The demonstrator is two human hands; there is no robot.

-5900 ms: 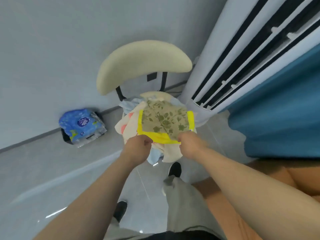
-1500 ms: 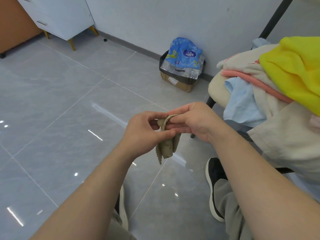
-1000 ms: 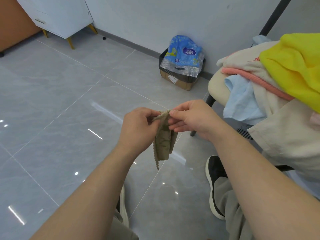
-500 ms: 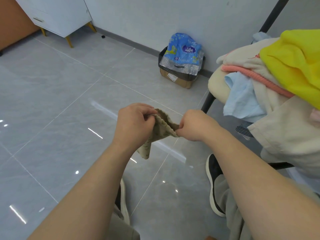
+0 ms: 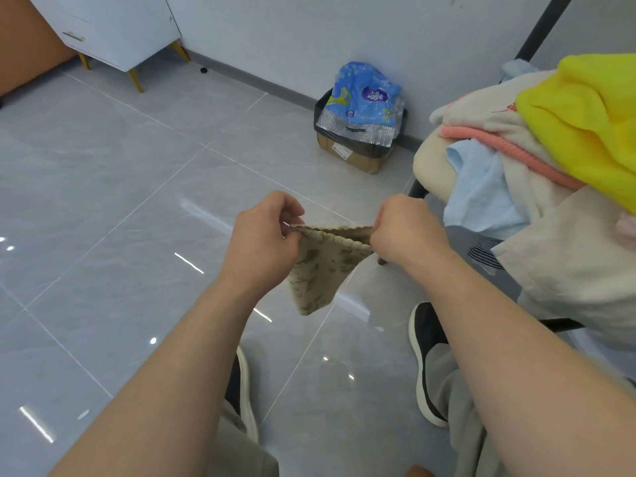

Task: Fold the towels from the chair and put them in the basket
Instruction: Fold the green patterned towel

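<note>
Gray tile floor (image 5: 120, 201) below. Left hand (image 5: 265, 235), right hand (image 5: 402, 232) pinch leaf-print towel (image 5: 323, 270) corners mid-frame; chair (image 5: 430, 166) pile right.

— What sort of place is this?
— A home, by the look of it. There are glossy grey floor tiles (image 5: 103, 208), a plain grey wall (image 5: 292, 36) at 12 o'clock, and a white drawer cabinet on slim gold legs (image 5: 120, 25) at 11.
— Anything else?
— A blue plastic tissue pack (image 5: 363, 94) sits on a lined cardboard box (image 5: 347, 156) at 1. A cream padded chair (image 5: 430, 166) at 3 is heaped with coloured towels (image 5: 585, 122).
</note>
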